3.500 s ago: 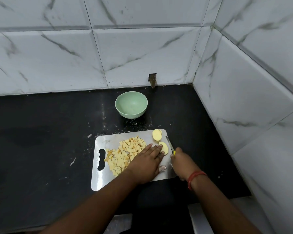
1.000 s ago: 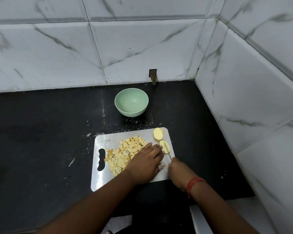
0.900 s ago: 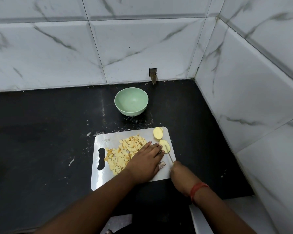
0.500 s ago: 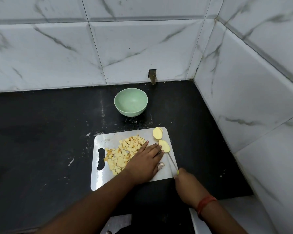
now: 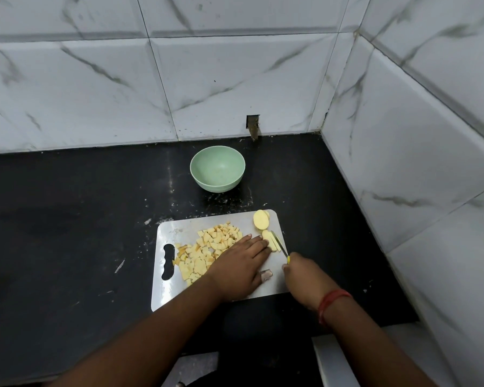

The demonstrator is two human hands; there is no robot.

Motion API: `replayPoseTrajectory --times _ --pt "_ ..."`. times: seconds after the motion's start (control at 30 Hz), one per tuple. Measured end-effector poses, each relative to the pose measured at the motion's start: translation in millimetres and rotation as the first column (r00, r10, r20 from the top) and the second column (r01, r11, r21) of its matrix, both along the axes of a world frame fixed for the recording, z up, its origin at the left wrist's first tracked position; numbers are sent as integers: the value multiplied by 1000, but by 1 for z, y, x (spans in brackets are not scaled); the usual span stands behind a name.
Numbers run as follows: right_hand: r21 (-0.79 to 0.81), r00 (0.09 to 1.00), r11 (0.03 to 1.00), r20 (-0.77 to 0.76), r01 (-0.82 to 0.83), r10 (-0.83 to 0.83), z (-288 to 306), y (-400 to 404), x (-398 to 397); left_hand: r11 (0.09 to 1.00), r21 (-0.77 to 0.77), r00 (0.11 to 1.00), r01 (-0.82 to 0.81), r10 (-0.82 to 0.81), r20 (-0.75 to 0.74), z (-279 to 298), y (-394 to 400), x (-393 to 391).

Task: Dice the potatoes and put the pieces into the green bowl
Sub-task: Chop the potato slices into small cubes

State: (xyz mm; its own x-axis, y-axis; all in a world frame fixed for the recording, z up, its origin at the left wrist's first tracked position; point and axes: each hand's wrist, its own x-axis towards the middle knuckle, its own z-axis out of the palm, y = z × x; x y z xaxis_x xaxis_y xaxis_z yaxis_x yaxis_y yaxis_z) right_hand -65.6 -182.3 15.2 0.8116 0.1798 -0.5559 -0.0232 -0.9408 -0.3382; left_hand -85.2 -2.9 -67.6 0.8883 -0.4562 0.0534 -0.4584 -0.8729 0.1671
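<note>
A steel cutting board [image 5: 179, 231] lies on the black counter with a heap of diced potato [image 5: 207, 247] on its left half. My left hand [image 5: 239, 268] lies flat with straight fingers, its fingertips pressing a potato slice [image 5: 271, 241] at the board's right side. My right hand [image 5: 299, 270] grips a small knife [image 5: 280, 244] with a yellow handle, the blade lying across that slice, which shows cut strips. Another potato piece [image 5: 261, 219] sits at the board's far right corner. The green bowl [image 5: 218, 168] stands behind the board and holds nothing.
White marble tiles wall the counter at the back and right, meeting in a corner [image 5: 323, 127]. A small hole [image 5: 252, 125] is in the back wall above the bowl. Crumbs and smears lie between the bowl and the board. The counter's front edge [image 5: 347, 329] is below my right wrist.
My right hand drew the knife back toward me through the slice, then moved it forward again onto the slice, which now shows strips. My left hand stayed in place.
</note>
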Motion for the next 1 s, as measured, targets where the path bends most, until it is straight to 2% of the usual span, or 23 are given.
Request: replayPoseTrajectory --times 0.17,0.33,0.73,1.0 --pt "-77 998 995 -20 -60 59 -12 15 8 999 -24 999 45 -45 0 3 6 2" --pt "-49 1000 999 -12 -2 1 -17 17 10 998 3 998 57 -57 9 2 8 0" --pt "-15 997 997 15 -77 77 -22 20 11 998 21 998 51 -50 -45 1 9 0" --pt "-18 995 995 6 -95 95 -22 20 7 997 68 999 34 -33 -6 -1 6 -1"
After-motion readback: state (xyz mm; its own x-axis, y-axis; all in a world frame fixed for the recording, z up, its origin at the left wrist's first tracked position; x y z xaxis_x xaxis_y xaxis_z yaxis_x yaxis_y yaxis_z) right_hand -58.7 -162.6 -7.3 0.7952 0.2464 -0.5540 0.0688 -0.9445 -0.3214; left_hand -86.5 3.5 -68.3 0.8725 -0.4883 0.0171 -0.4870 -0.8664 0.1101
